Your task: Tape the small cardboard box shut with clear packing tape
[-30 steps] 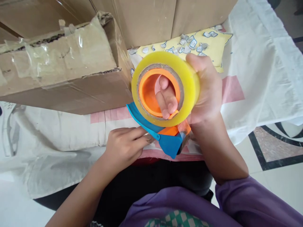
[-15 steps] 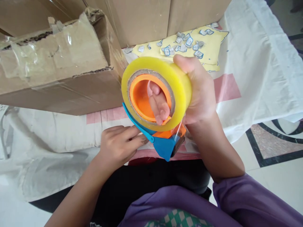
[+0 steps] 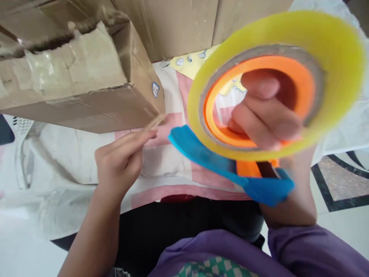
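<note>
At frame right, the right hand (image 3: 268,115) grips the tape roll (image 3: 340,57) through its stiff core, a secure hold; the roll looks light. Left hand (image 3: 121,161), centre-left, pinches something thin, unclear what.

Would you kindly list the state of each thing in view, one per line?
Tape roll: mounted on dispenser, raised, blurred.
Tape dispenser: gripped through its orange core.
Right hand: fingers through the core, holding.
Left hand: empty, fingers extended beside the box.
Cardboard box: torn, taped, flap crumpled.
</note>
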Demonstrator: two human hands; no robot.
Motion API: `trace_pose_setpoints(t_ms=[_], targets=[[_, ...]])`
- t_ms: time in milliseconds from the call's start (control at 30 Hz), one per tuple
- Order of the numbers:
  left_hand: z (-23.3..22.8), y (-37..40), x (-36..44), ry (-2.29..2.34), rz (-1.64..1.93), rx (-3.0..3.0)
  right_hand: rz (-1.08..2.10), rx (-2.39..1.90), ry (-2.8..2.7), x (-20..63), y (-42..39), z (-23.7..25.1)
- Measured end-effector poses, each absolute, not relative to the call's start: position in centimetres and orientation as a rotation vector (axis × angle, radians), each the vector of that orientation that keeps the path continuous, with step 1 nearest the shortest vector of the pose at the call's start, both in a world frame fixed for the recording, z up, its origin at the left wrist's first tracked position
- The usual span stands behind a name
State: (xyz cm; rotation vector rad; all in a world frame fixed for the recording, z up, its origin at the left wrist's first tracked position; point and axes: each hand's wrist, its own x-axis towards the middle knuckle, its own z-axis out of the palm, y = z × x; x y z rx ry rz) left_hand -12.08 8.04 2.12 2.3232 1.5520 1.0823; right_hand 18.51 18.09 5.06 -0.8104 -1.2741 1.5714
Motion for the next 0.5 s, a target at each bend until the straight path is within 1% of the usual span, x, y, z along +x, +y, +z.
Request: trace_pose_setpoints(t_ms=[100,200,267,400,500], targets=[[2.0,7.6,-11.0,1.514,1.100,2.348,1.646,-0.778,-1.252,18.2,17.9,6.0],[1.9,7.4,-11.3,1.514,1.080,2.329,1.549,-0.857,-1.201,17.6,18.0,6.3],[1.9,7.4,-11.8,1.514,1.069,2.299,1.547,-0.877,-1.135,17.6,18.2,6.2],[2.0,7.2,-11.9,1.562,1.068,2.258,1.567,-0.667,-1.042,18.2,18.8,5.6],[2.2,7.0,-11.6,1.552,1.091,2.270,1.479,-0.596,-1.017,18.5,19.3,5.3]])
